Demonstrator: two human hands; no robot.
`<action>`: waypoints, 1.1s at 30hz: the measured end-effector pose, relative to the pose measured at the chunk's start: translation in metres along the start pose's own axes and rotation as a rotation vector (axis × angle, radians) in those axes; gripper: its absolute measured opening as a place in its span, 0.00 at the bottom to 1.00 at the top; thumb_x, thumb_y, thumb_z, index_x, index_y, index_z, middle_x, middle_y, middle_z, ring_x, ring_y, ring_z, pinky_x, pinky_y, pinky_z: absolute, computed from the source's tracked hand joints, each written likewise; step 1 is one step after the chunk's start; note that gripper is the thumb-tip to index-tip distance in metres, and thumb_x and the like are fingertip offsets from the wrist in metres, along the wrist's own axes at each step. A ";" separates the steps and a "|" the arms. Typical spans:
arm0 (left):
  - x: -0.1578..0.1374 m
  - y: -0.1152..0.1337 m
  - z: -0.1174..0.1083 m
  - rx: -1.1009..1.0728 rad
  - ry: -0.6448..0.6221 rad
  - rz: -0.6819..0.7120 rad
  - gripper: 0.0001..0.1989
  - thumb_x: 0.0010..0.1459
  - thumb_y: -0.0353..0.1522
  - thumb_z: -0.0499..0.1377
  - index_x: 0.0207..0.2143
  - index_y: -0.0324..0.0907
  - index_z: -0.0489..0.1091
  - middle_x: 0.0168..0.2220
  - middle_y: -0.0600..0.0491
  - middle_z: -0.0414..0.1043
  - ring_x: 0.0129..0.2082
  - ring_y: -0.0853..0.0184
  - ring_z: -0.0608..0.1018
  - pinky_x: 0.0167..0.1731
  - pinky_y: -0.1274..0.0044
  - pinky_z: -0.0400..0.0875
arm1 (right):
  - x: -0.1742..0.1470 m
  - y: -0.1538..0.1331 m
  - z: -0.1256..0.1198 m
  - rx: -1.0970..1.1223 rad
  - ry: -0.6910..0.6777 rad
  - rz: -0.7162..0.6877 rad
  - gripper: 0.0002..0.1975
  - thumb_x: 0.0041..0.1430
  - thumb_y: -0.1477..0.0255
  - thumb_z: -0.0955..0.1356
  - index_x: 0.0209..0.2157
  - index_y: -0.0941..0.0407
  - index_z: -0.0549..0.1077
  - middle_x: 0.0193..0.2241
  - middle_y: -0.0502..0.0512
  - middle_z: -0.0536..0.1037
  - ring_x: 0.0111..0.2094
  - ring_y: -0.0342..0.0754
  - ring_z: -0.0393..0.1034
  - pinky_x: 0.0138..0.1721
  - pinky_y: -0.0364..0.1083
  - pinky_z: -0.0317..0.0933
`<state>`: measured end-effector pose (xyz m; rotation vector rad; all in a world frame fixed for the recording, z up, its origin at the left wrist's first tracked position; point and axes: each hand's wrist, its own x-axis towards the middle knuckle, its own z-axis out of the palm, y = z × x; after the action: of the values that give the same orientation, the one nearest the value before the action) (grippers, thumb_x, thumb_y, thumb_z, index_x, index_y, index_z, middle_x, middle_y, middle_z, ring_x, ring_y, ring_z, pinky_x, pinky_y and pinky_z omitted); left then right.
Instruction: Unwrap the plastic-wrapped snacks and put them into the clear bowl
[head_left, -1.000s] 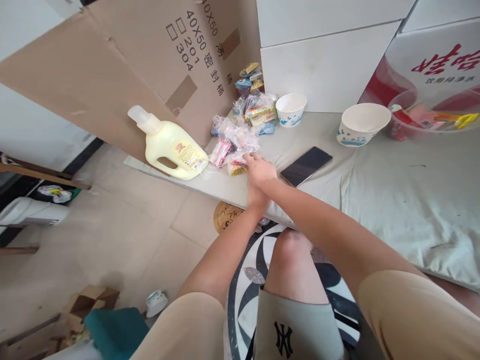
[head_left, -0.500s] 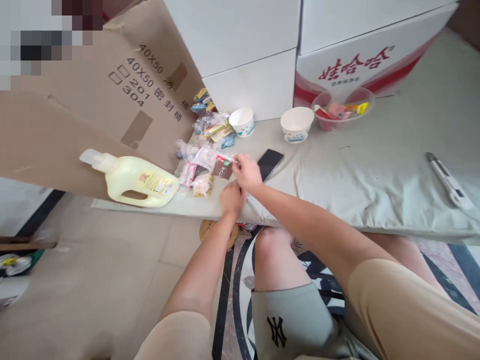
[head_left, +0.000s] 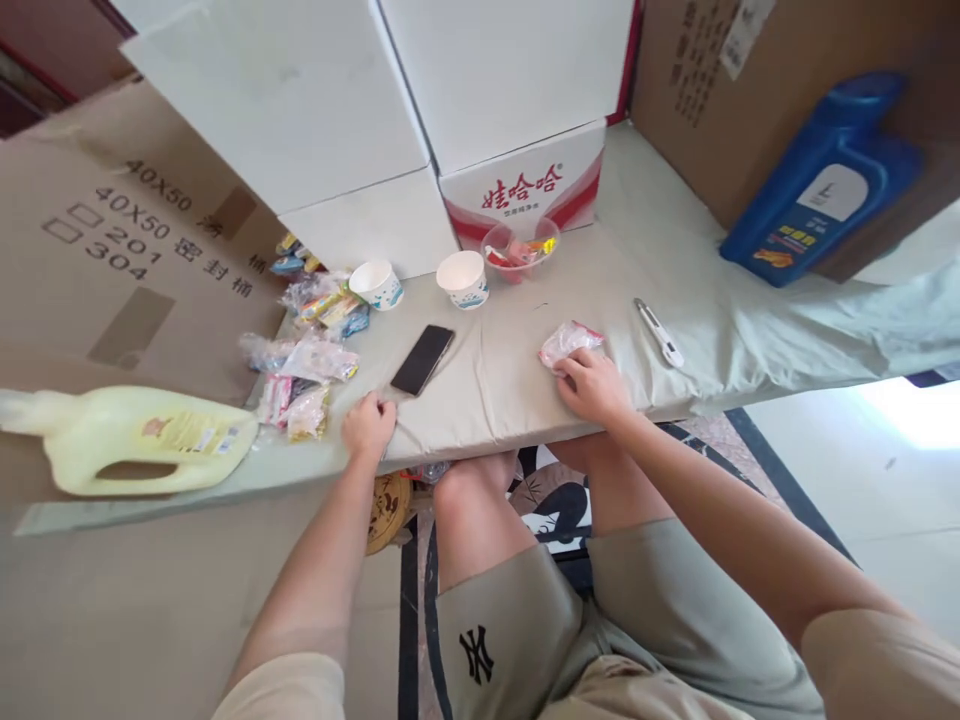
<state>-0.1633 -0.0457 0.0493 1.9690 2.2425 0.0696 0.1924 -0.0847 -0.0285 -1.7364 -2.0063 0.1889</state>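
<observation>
My right hand [head_left: 594,386] has its fingers closed on the near edge of a crinkled pink-and-white plastic snack packet [head_left: 568,342], which lies on the cloth. My left hand [head_left: 368,426] rests curled at the cloth's front edge, with nothing visible in its fingers. Left of it lie several small wrapped snacks [head_left: 309,408], and more wrapped snacks [head_left: 330,303] are heaped behind them. A black phone [head_left: 423,360] lies beyond my left hand. To the right of the packet is a white-and-grey utility knife [head_left: 659,333].
Two paper bowls [head_left: 377,286] [head_left: 463,280] and a clear plastic bowl [head_left: 521,250] holding wrapped pieces stand before white cartons [head_left: 517,185]. A pale yellow jug [head_left: 150,440] lies at left by a cardboard box [head_left: 135,240]. At right, a blue bottle [head_left: 821,190] leans near another box.
My hands were together by the snacks, at a brown packet; now they are apart. My right hand has moved right, with a pink-and-white packet under its fingers. The view has turned right.
</observation>
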 end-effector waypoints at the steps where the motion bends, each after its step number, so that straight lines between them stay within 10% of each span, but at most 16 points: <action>1: -0.003 0.005 -0.003 0.015 0.010 0.012 0.20 0.65 0.41 0.60 0.54 0.40 0.71 0.55 0.48 0.72 0.52 0.56 0.76 0.50 0.63 0.76 | 0.001 -0.001 0.001 -0.007 -0.003 0.000 0.14 0.64 0.71 0.63 0.45 0.56 0.78 0.44 0.63 0.75 0.44 0.56 0.69 0.44 0.52 0.60; 9: -0.003 0.088 0.036 -0.059 0.112 0.261 0.06 0.63 0.28 0.54 0.36 0.41 0.72 0.36 0.48 0.75 0.41 0.62 0.77 0.49 0.68 0.73 | 0.009 0.004 0.000 0.087 -0.020 0.027 0.13 0.64 0.65 0.64 0.44 0.56 0.76 0.43 0.61 0.75 0.44 0.55 0.69 0.43 0.51 0.59; 12: 0.003 0.148 0.067 -0.311 0.152 0.560 0.08 0.59 0.30 0.58 0.42 0.43 0.70 0.42 0.48 0.75 0.47 0.61 0.76 0.51 0.69 0.70 | 0.007 0.006 0.004 0.130 0.076 0.077 0.18 0.62 0.64 0.65 0.50 0.57 0.72 0.45 0.62 0.75 0.39 0.54 0.70 0.38 0.50 0.61; 16: 0.000 0.204 0.098 -0.339 0.149 0.533 0.18 0.59 0.36 0.62 0.52 0.44 0.68 0.51 0.45 0.74 0.55 0.56 0.74 0.56 0.65 0.68 | 0.002 0.010 0.009 0.253 0.267 0.188 0.17 0.63 0.65 0.62 0.50 0.56 0.68 0.48 0.63 0.73 0.34 0.50 0.70 0.31 0.48 0.63; 27: -0.020 0.209 0.101 -0.175 0.169 0.525 0.20 0.63 0.41 0.59 0.56 0.48 0.70 0.56 0.49 0.74 0.56 0.58 0.74 0.56 0.66 0.66 | -0.006 0.015 0.005 0.371 0.313 0.097 0.06 0.60 0.67 0.63 0.37 0.52 0.67 0.35 0.55 0.72 0.26 0.47 0.65 0.33 0.49 0.65; 33: -0.021 0.208 0.102 -0.229 0.159 0.539 0.23 0.63 0.39 0.60 0.59 0.46 0.67 0.57 0.49 0.75 0.59 0.58 0.73 0.57 0.65 0.66 | -0.018 0.054 -0.013 0.083 0.386 0.204 0.08 0.58 0.68 0.63 0.39 0.53 0.70 0.39 0.62 0.73 0.43 0.58 0.69 0.47 0.58 0.64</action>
<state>0.0582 -0.0453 -0.0206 2.4335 1.6229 0.5335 0.2477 -0.0948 -0.0430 -1.7668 -1.5287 -0.0001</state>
